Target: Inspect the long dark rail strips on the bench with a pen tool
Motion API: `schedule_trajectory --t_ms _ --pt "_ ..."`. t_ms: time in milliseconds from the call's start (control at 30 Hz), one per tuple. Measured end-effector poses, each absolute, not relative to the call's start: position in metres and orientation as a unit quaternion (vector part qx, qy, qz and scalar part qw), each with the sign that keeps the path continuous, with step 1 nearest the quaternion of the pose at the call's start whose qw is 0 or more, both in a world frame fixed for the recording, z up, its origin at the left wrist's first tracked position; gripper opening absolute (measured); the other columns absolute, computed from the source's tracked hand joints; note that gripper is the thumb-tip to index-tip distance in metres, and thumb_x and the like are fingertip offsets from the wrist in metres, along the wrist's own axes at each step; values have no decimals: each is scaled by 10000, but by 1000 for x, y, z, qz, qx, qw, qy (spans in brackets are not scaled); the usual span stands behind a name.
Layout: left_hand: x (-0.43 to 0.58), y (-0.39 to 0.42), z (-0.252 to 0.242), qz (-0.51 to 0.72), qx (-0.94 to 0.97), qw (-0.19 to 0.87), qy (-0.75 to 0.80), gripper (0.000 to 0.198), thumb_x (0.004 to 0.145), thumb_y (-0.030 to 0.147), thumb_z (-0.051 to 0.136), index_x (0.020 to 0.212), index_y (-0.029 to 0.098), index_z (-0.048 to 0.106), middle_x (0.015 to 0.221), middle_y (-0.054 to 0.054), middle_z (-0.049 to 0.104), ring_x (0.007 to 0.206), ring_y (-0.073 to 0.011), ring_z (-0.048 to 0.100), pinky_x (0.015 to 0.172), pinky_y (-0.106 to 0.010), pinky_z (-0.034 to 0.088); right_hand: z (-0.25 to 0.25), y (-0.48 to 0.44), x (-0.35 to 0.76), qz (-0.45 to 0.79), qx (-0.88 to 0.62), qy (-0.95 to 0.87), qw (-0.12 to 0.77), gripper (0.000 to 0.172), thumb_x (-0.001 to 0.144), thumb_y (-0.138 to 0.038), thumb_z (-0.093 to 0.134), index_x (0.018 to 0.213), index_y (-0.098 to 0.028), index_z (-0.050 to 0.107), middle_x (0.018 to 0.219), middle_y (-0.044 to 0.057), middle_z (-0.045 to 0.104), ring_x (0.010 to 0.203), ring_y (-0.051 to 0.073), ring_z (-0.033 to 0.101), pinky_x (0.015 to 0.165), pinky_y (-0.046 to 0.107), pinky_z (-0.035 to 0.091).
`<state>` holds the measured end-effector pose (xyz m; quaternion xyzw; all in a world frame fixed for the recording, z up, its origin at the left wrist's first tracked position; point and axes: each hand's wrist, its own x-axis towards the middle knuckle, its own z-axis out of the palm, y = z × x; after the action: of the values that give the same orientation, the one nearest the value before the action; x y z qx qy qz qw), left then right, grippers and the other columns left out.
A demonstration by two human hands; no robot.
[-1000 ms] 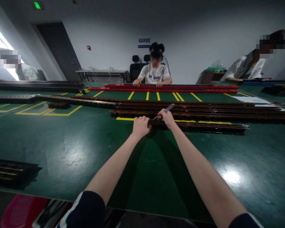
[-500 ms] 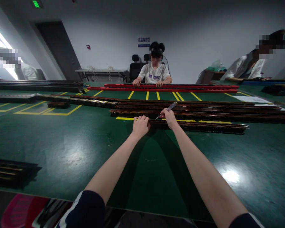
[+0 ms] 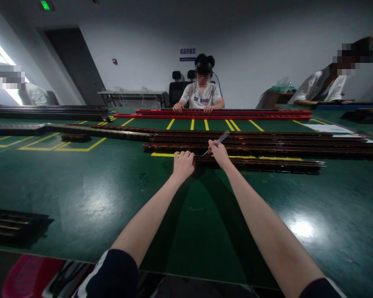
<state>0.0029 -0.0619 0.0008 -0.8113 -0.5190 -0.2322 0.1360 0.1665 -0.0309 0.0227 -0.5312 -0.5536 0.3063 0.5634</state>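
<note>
My right hand (image 3: 219, 152) grips a slim screwdriver (image 3: 223, 137) with a clear handle. The screwdriver slants down to the left, its tip close to a long dark strip (image 3: 276, 166) that lies across the table. Around the left end of that strip curl the fingers of my left hand (image 3: 184, 162), which hide this end. Just beyond both hands lies a bundle of long dark, coppery strips (image 3: 267, 142). Whether the screwdriver's tip touches the near strip, I cannot tell.
The green table (image 3: 112, 182) carries yellow tape lines (image 3: 65, 149). Across it, a person (image 3: 202, 93) rests both hands on red rails (image 3: 251, 115). More dark strips (image 3: 15, 225) lie at the near left. Two other people sit at the far left and far right.
My right hand and the screwdriver have shifted very slightly left and tilted a little. My left hand stays on the strip, and the view has moved slightly.
</note>
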Motion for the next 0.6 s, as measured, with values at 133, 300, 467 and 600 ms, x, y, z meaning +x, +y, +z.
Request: schedule_trajectory --t_ms 133,300,467,600 --pt "4 -63 1 -240 -811 140 -515 274 878 186 430 1036 159 652 1073 -104 683 1025 -269 578 970 -466 331 25 -33 167 280 -546 -567 550 314 841 -434 519 625 -208 494 512 -32 540 543 130 557 634 268 425" --pt "5 -64 2 -247 -812 132 -511 285 875 163 423 1032 165 662 1078 -99 689 1043 -264 574 986 -472 326 25 -34 169 282 -544 -563 554 268 842 -367 524 631 -204 513 533 -33 546 544 130 562 626 265 433" --pt "4 -63 2 -248 -809 126 -518 302 854 120 426 1040 163 661 1084 -100 688 1056 -263 573 991 -471 333 26 -35 170 266 -552 -577 541 263 843 -326 510 616 -198 539 510 -24 557 555 137 568 632 265 430" --pt "4 -64 3 -241 -812 133 -515 329 832 82 428 1058 170 651 1100 -101 680 1066 -263 568 993 -468 334 28 -35 169 266 -553 -580 536 264 844 -328 505 616 -199 543 511 -20 565 556 143 570 615 266 425"
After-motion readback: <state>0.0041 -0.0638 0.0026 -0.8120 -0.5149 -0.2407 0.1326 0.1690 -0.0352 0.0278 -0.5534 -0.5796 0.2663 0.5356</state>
